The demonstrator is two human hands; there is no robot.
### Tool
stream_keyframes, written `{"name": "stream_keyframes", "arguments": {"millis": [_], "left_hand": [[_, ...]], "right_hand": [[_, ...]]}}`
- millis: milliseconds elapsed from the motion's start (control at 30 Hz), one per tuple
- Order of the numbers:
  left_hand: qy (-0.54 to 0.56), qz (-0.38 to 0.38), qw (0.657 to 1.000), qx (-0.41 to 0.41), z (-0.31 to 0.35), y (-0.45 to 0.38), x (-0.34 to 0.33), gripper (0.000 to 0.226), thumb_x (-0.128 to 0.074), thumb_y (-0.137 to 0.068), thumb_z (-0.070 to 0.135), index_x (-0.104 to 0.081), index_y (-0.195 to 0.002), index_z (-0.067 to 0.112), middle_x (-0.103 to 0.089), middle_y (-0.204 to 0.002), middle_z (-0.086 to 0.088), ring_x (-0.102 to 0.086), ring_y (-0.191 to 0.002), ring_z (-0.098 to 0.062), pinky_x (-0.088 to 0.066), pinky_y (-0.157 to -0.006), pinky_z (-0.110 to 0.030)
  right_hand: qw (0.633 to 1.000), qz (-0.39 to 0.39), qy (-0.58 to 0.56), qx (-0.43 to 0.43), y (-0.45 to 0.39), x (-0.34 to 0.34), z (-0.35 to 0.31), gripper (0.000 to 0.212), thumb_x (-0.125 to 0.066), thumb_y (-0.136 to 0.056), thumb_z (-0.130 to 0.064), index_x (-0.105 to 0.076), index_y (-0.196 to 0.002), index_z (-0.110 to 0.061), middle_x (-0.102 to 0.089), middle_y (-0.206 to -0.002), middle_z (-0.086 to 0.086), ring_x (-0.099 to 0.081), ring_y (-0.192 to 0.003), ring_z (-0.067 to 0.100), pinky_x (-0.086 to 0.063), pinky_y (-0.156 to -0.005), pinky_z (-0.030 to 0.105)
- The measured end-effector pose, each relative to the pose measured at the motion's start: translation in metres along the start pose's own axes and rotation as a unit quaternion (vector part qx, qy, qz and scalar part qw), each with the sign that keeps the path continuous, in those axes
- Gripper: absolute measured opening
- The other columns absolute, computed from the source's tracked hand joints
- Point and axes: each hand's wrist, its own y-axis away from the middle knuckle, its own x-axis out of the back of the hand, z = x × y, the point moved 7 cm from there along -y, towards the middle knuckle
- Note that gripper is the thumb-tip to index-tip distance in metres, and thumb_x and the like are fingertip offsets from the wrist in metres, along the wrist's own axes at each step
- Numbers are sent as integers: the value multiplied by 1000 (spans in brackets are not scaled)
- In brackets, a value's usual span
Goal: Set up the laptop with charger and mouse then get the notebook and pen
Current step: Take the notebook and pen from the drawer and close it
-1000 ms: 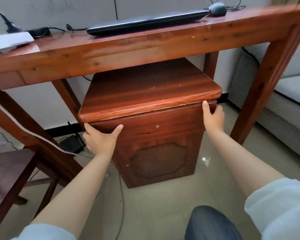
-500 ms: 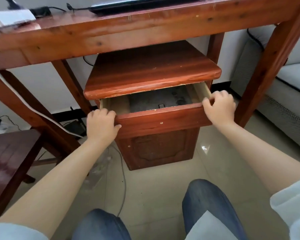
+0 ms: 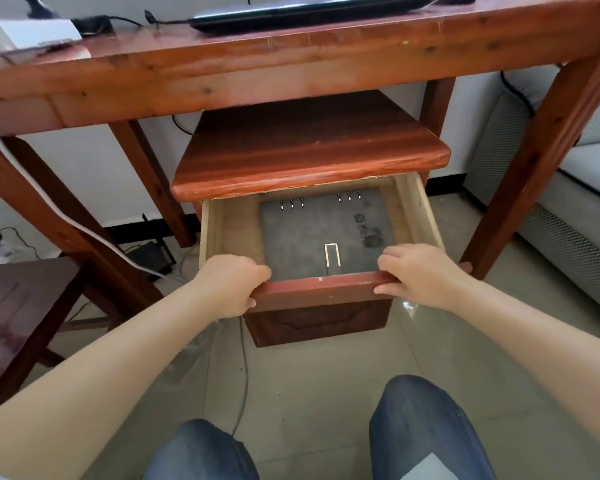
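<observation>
Since the earlier frames your drawer has slid well out of the small cabinet, so that most of its floor now shows; half a second ago only a narrow strip did. Your left hand is clenched over the left end of the drawer's red front rail, fingers curled inside and thumb under the outer face. Your right hand grips the right end of the same rail, fingers hooked over the top edge and thumb on the front.

Between your two hands, just behind the rail, lies the notebook: a flat grey cover on the drawer floor, set toward the right side. A metal clip sits on its near edge, midway between your hands and apart from both. Two groups of three binder rings line its far edge, under the cabinet top. A printed mark near the cover's right edge is too blurred to read. Whether a pen lies in the drawer you cannot tell.

Above, on the desk, the closed laptop lies along the far edge, with a black cable running left from it toward a charger brick. A white box stands at the desk's left corner.
</observation>
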Motion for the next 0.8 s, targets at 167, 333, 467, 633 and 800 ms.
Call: {"name": "stream_keyframes", "arguments": {"millis": [167,333,467,633,800], "left_hand": [[23,-34,999,-32,11,-9,-16,22,-54,-88,20,-55,-108,10,-63,-111,-9,-60,-101,-29,-51,-79,-34],[163,-105,981,-4,-7,-25,-23,53,-48,-89,52,-58,-111,5,-59,-98,-6,-54,-89,-24,-46,-71,-31],[162,-62,980,94,-18,-52,-22,55,-40,-93,52,-52,-119,5,-60,-118,-13,-57,-101,-28,-47,-81,-34],[357,-67,917,166,-2,-72,-34,53,-56,-91,35,-43,-132,4,-49,-138,-13,-50,-124,-28,-42,-99,-30],[427,-49,868,250,1,-84,-50,70,-67,-83,36,-39,-133,-3,-48,-137,-14,-50,-123,-27,-45,-98,-30]], "right_hand": [[995,-61,-79,-29,13,-28,-5,38,-88,-53,-32,-59,-62,-10,-60,-58,3,-61,-50,21,-43,-40,19],[942,-171,-262,-125,-14,-33,2,44,-35,-97,-35,-57,-118,-3,-60,-121,10,-53,-115,25,-40,-99,33],[907,-307,-230,-176,-44,-59,-13,39,-39,-97,-28,-52,-124,-3,-53,-134,14,-48,-123,29,-40,-98,30],[889,-380,-181,-183,-46,-74,-8,29,-41,-88,-6,-62,-107,2,-64,-115,20,-58,-106,34,-47,-77,32],[900,-275,-199,-275,-33,-50,36,24,-41,-91,-1,-50,-113,-1,-43,-99,9,-46,-79,19,-38,-65,26]]}}
